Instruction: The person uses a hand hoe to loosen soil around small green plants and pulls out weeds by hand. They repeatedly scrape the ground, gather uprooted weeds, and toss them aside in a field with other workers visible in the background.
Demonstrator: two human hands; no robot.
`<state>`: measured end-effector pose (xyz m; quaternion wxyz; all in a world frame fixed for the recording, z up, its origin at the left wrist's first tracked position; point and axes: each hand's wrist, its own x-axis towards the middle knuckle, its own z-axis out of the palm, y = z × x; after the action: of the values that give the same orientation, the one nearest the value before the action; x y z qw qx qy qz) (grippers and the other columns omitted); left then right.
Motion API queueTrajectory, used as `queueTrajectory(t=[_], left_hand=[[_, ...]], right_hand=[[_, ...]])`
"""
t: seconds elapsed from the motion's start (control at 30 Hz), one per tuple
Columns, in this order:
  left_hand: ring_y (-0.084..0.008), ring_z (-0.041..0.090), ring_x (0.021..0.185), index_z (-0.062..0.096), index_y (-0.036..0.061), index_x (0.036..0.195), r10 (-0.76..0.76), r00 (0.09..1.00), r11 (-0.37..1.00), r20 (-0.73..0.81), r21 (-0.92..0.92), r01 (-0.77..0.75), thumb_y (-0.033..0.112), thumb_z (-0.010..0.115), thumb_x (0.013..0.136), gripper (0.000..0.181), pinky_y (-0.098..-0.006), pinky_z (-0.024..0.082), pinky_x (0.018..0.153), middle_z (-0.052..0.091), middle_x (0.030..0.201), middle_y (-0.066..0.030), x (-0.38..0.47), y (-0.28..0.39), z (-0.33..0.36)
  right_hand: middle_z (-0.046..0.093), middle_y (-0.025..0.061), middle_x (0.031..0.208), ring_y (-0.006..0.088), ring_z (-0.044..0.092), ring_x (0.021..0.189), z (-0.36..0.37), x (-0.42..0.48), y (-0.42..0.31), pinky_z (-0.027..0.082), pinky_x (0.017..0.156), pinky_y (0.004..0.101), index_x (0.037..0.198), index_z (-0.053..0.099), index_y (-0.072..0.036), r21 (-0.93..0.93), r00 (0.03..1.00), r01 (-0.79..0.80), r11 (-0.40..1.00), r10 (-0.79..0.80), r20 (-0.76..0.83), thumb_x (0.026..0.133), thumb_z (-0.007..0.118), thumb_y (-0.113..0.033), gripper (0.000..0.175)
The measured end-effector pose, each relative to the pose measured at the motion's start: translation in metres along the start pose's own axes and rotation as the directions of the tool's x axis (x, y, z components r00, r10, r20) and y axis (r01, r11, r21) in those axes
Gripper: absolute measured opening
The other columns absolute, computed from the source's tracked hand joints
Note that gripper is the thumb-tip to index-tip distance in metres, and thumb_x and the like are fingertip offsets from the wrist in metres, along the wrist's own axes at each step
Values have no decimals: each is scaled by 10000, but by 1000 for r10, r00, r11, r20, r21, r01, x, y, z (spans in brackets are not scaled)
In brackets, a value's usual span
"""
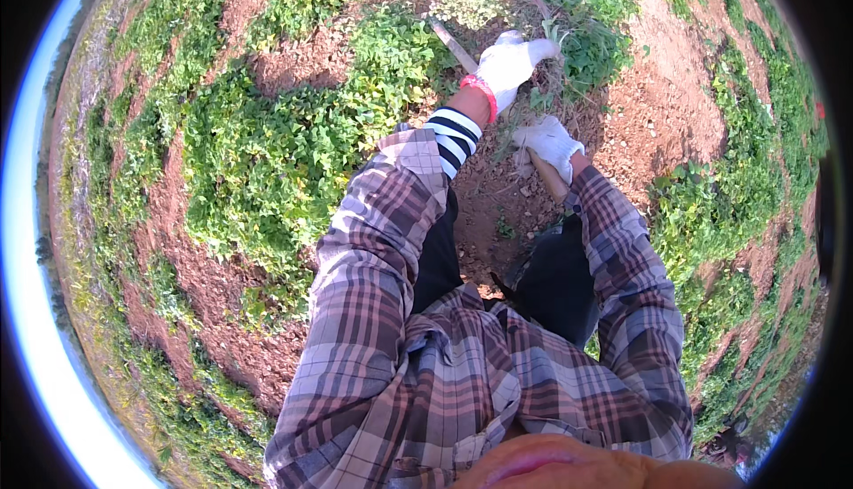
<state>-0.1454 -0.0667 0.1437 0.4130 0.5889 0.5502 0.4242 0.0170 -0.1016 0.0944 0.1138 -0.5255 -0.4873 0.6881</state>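
Observation:
My left hand (512, 68), in a white knit glove with a pink cuff, reaches out over the ground. Its fingers are closed around a tuft of grass and weeds (552, 81), with stems and leaves sticking out on both sides. Nearer to me, my right hand (548, 144), also in a white glove, grips a wooden handle (549, 177). Dry, stringy roots or grass lie by its fingers. Beyond my left wrist a wooden shaft (454, 46) shows. It lines up roughly with the handle, but the glove hides whether they are one piece.
Leafy green vines (266, 149) spread in rows to the left, with more vines (700, 212) to the right. Reddish bare soil (673, 99) lies between the rows. A pale, yellowish plant clump (470, 4) stands ahead. My dark-trousered knees (556, 276) are close below my hands.

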Motion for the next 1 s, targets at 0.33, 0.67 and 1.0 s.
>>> queueTrajectory(t=[0.33,0.67,1.0], left_hand=[[-202,599,858,702,20,954,-307,952,873,5,-397,284,247,689,821,264,-351,496,742,636,961,-82,4,1,14],[-210,640,846,630,34,1087,-286,950,692,126,-659,296,165,734,826,310,-389,526,755,669,987,-76,1,-15,-4],[-255,644,840,598,5,1114,-321,936,664,145,-670,331,167,732,816,365,-408,542,734,658,993,-115,-9,18,15]], right_hand=[[607,47,792,139,605,605,-7,-37,10,584,538,325,1111,565,-1,-49,992,-104,993,101,-70,851,683,-159,327],[624,94,766,208,636,626,-18,1,8,591,556,398,1012,575,5,475,975,154,866,-55,-215,849,618,-48,176],[659,115,805,203,651,666,-40,-22,34,589,617,352,968,646,38,573,997,45,819,-1,-76,858,680,-120,196]])
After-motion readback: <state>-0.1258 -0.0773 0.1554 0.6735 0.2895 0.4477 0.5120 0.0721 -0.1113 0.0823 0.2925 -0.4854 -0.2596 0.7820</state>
